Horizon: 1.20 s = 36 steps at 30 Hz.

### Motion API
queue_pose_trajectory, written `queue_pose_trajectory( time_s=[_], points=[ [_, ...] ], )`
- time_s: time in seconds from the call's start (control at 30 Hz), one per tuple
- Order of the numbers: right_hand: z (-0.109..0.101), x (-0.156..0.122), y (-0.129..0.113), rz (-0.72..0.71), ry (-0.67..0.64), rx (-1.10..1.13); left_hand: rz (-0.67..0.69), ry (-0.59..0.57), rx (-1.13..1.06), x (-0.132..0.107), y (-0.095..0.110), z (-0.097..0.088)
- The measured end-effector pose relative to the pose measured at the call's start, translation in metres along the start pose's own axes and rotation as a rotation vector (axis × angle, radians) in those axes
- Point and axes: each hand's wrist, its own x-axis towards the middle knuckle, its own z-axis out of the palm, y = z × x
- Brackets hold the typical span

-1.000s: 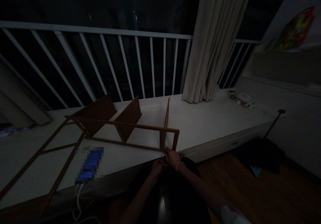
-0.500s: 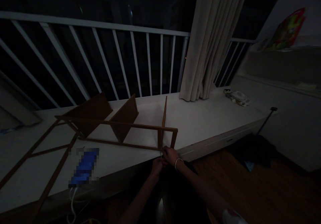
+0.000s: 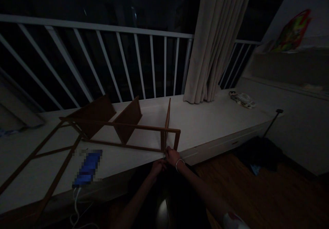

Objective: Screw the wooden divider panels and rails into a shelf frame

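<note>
**Three panels in place, the end joint under both hands**

A brown wooden frame (image 3: 144,127) is laid on its side across the pale ledge (image 3: 205,126), at ten o'clock from the hands. Three shelf-like panels, the left panel (image 3: 96,117), middle panel (image 3: 130,119) and right panel (image 3: 168,116), are seen set along its rails. A ladder-like section (image 3: 62,167) is spread toward eight o'clock from the far left corner, apparently joined there.

Attention is given to the near corner below the right panel. The right hand (image 3: 172,156) is held against it, fingers bent inward; the left hand (image 3: 157,169) is placed just beside, at eight o'clock from the right, fingers curled. Something thin and pale is glimpsed between them, but whether it is gripped by either hand cannot be told in the dimness.

The main shape is judged to be largely assembled; only this corner is being worked. Whether it, or any other joint, is fully fastened cannot be seen. A blurred blue object (image 3: 87,169) is left at nine o'clock.
</note>
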Motion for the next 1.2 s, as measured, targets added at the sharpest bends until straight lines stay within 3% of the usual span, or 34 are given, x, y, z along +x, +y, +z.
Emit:
queue_pose_trajectory(
  time_s=[0.33, 0.53, 0.83, 1.2],
  points=[
    [0.004, 0.001, 0.0, 0.018, 0.016, 0.028, 0.081, -0.072, 0.039, 0.004, -0.009, -0.008],
    [0.003, -0.001, 0.0, -0.012, 0.018, 0.039, 0.176, -0.037, 0.021, 0.007, -0.01, -0.007],
    [0.002, -0.001, 0.0, -0.003, 0.002, 0.027, 0.127, -0.019, 0.003, 0.007, -0.006, -0.007],
    [0.003, -0.001, 0.0, 0.001, -0.008, 0.039, 0.094, -0.088, -0.106, 0.012, -0.01, -0.009]
  ],
)
